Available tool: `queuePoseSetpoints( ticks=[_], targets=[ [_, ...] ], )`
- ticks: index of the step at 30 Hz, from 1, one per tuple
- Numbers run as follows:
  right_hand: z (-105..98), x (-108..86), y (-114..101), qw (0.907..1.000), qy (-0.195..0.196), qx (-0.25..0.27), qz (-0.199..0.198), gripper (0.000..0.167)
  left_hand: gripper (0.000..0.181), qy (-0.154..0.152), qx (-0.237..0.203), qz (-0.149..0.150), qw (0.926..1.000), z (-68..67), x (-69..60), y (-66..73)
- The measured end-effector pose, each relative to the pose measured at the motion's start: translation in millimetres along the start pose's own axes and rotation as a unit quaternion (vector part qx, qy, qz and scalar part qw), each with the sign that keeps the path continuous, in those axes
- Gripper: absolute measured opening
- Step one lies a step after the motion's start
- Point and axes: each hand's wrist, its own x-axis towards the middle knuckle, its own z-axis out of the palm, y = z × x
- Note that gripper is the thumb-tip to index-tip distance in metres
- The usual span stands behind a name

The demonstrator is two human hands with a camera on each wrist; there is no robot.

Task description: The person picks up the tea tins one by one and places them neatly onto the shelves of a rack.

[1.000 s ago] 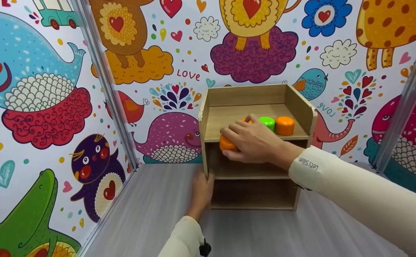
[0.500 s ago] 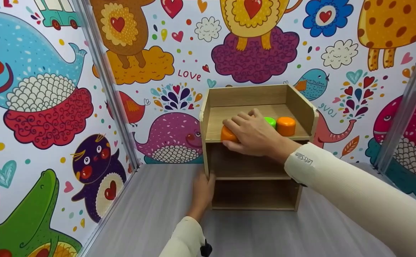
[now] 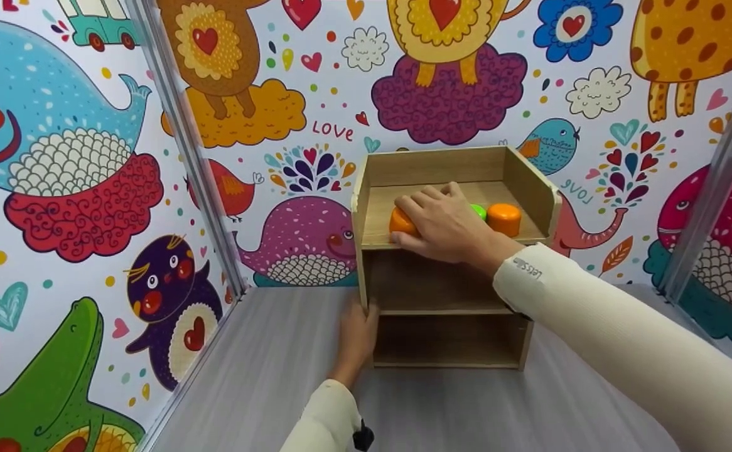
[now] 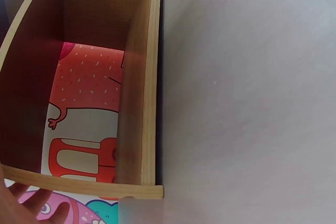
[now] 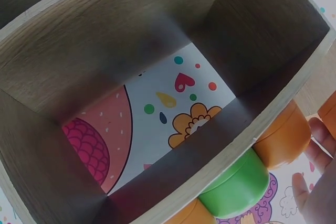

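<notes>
In the head view my right hand [image 3: 444,223] holds an orange round container [image 3: 402,221] at the left front of the top shelf of a small wooden shelf unit [image 3: 438,309]. To its right are a partly covered green container [image 3: 479,211] and another orange container [image 3: 504,220]. The right wrist view shows one more orange container [image 5: 286,135] beside the green one, close to my fingers [image 5: 317,153]; my hand hides it from the head camera. My left hand [image 3: 356,336] grips the unit's left side panel, with its fingers [image 4: 37,201] partly visible beyond the wood in the left wrist view.
Two open compartments lie below the top shelf, with a low rim [image 3: 438,166] around its back. The unit stands on a grey tabletop [image 3: 278,376]. Printed cartoon walls [image 3: 303,81] and metal corner posts [image 3: 184,138] enclose the space.
My right hand has raised the orange container and carried it back, from in front of the shelf edge to the top shelf's left end. My left hand stays on the side panel.
</notes>
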Motion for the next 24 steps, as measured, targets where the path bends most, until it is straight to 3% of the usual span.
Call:
queuePoseSetpoints(
  ticks=[9, 24],
  targets=[
    [1.0, 6.5, 2.4, 0.9998, -0.009, -0.013, 0.009, 0.066, 0.024, -0.005, 0.006, 0.007, 1.0, -1.7, -0.4, 0.5],
    [-1.1, 18.8, 6.4, 0.9984, -0.026, -0.036, 0.034, 0.065, 0.025, -0.005, -0.025, 0.0, 0.9997, -1.2, -1.7, 0.8]
  ],
)
